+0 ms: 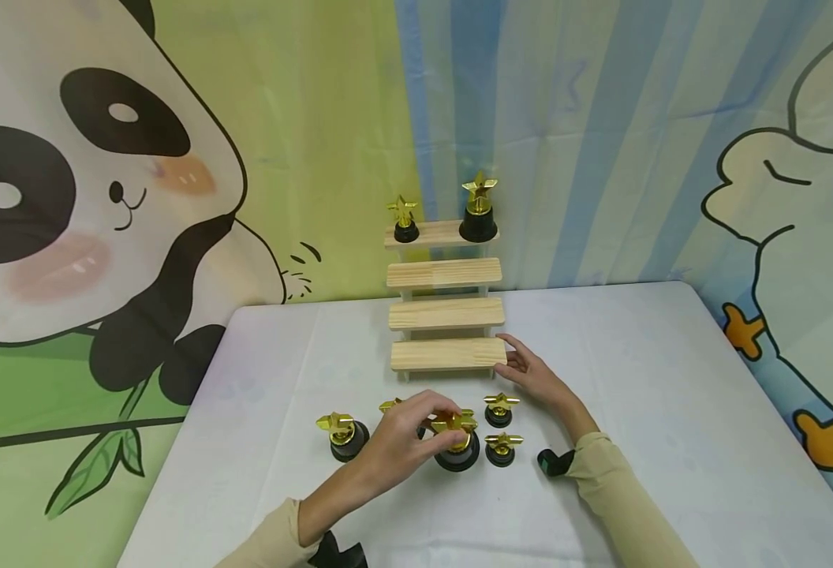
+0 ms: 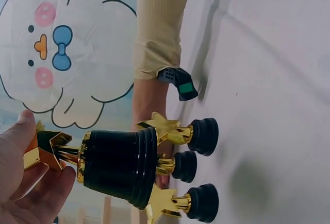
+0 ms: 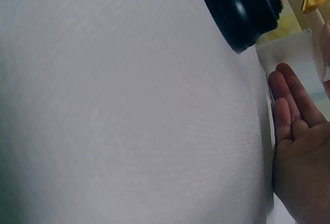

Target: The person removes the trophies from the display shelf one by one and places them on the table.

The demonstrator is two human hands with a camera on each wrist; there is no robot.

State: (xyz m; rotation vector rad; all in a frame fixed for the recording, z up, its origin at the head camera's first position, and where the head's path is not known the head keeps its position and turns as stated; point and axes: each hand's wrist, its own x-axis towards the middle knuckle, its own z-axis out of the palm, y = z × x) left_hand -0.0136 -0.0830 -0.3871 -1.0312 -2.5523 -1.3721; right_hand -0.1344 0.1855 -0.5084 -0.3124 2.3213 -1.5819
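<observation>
From the head view, a star trophy [image 1: 457,442] with a gold star and a wide black base is seen on the white worktop [image 1: 672,410], pinched at the star by the left hand [image 1: 405,438]. The right hand [image 1: 533,371] is laid flat, fingers relaxed, beside the wooden step shelf [image 1: 447,355]. In the left wrist view, the glossy black base [image 2: 121,167] and gold collar are shown, fingers [image 2: 44,193] clasped on the star. In the right wrist view, straight fingers [image 3: 289,105] are shown.

Trophies [image 1: 457,442]: gold star tops on black bases. Stepped shelf [image 1: 445,315]: pale natural wood; tablecloth [image 1: 636,394]: plain white; sleeves [image 1: 622,489]: beige. Backdrop [image 1: 175,158]: green with a black-and-white panda on the left, blue and cream stripes on the right.
</observation>
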